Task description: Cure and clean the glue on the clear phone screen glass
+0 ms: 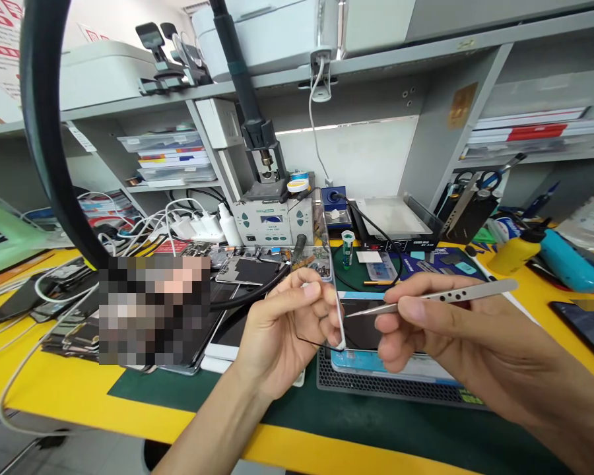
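My left hand (290, 323) is closed on a thin phone frame (337, 310) with a pale rim, held upright and seen nearly edge-on. A thin black strip (309, 341) curves from below the fingers to the frame's lower end. Between the thumb and fingers of my right hand (440, 323) is a pair of metal tweezers (465, 291) with round holes. Their tips point left and come close to the frame; whether they touch it I cannot tell. Behind and below lies a dark flat panel with a blue border (361, 359), partly hidden by my hands.
A grey honeycomb pad (391, 390) lies on the green mat (321, 429). Behind stands a rework station (272, 221). Stacked phone parts (250, 270) and white cables fill the left. A black hose (42, 132) arches at left; bottles (512, 254) stand at right.
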A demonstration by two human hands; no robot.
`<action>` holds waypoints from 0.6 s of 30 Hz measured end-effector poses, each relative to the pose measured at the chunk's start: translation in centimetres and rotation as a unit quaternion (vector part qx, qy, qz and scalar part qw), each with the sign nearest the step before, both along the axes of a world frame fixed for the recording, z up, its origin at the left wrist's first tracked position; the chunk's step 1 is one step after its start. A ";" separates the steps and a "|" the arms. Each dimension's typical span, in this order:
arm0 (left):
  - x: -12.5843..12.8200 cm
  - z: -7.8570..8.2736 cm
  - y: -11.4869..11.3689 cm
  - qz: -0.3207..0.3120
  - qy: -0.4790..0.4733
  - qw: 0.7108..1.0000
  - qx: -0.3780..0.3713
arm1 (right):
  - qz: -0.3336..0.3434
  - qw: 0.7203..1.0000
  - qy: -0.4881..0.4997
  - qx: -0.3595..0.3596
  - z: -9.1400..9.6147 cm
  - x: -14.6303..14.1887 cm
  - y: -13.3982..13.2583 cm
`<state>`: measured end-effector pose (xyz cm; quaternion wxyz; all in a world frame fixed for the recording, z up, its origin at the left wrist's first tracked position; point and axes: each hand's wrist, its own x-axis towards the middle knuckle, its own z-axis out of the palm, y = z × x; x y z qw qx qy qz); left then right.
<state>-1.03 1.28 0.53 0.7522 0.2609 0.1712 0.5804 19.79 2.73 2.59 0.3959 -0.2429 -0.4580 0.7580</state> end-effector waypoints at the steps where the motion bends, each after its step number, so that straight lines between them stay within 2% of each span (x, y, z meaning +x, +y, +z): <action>1: 0.0 0.0 0.0 -0.002 -0.001 1.000 0.001 | 0.001 1.000 0.001 0.001 0.0 0.0 0.0; 18: -0.2 -0.2 0.0 -0.010 -0.015 1.000 -0.016 | 0.032 0.999 0.031 0.005 -0.5 -0.3 0.0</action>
